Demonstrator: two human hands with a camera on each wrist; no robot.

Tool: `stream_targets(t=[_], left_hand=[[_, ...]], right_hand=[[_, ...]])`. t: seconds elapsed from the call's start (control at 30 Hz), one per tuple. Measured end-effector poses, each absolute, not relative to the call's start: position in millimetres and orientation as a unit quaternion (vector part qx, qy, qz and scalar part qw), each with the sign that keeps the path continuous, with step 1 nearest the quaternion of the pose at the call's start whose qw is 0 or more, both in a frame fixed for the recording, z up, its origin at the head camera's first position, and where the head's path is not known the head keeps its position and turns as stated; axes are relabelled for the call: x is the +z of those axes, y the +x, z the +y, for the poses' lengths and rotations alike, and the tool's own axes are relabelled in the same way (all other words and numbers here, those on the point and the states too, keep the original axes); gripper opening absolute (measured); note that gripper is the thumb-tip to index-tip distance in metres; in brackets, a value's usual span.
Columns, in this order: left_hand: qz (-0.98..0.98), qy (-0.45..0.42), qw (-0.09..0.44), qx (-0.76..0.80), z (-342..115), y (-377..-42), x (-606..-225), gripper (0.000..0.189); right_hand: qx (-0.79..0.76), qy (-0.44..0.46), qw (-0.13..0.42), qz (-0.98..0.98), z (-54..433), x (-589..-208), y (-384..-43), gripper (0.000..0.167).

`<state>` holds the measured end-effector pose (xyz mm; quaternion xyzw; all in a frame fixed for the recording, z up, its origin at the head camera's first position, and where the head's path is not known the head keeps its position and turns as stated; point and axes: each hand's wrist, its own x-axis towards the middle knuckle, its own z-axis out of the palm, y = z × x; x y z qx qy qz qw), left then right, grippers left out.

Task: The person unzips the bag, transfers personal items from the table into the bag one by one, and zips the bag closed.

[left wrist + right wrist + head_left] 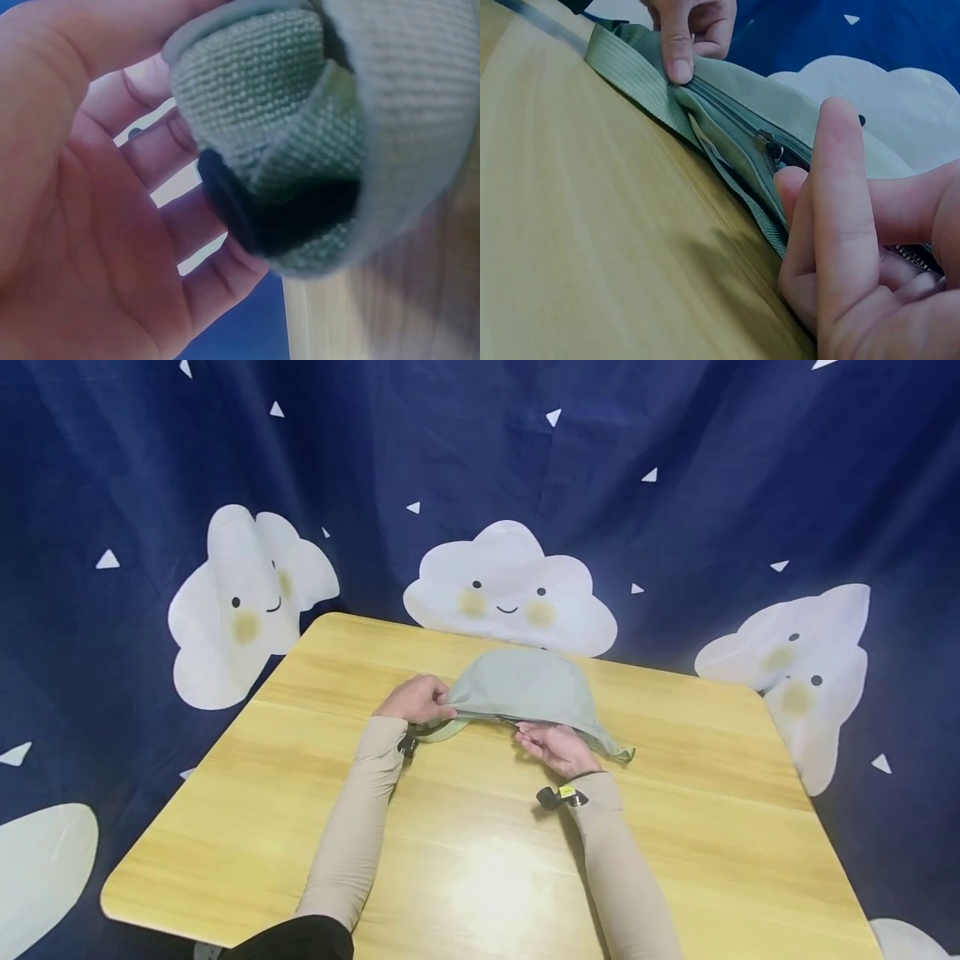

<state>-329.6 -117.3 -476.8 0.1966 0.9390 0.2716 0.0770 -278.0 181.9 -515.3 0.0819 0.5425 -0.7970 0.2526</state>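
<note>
A pale green waist bag point(525, 685) stands on the table, its zipped edge facing me. My left hand point(417, 698) pinches the bag's left end, thumb on top beside the zipper point(724, 109). Near the middle of that edge, my right hand point(555, 747) holds the small dark zipper pull point(777, 154) at its fingertips; part of the pull is hidden. Zipper teeth show behind the right fingers, where the opening is partly covered. A green webbing strap point(420, 112) with a dark buckle piece point(232, 202) loops beside the left palm.
The wooden table point(465, 843) extends around the bag on all sides. Behind it hangs a dark blue curtain point(480, 460) with white clouds. The bag's right end point(618, 752) trails onto the tabletop.
</note>
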Motion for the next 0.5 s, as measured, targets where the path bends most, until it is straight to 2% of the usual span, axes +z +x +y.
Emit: stream_targets(t=[0.33,0.5], left_hand=[[0.936,0.193,0.093,0.280,-118.6,-328.1,-479.0,0.043],[0.934,0.199,0.092,0.283,-118.7,-328.9,-476.3,0.044]], right_hand=[[-0.797,0.057,0.258,0.542,185.2,-517.3,-274.9,0.040],[-0.798,0.057,0.260,0.540,186.3,-516.9,-276.5,0.044]])
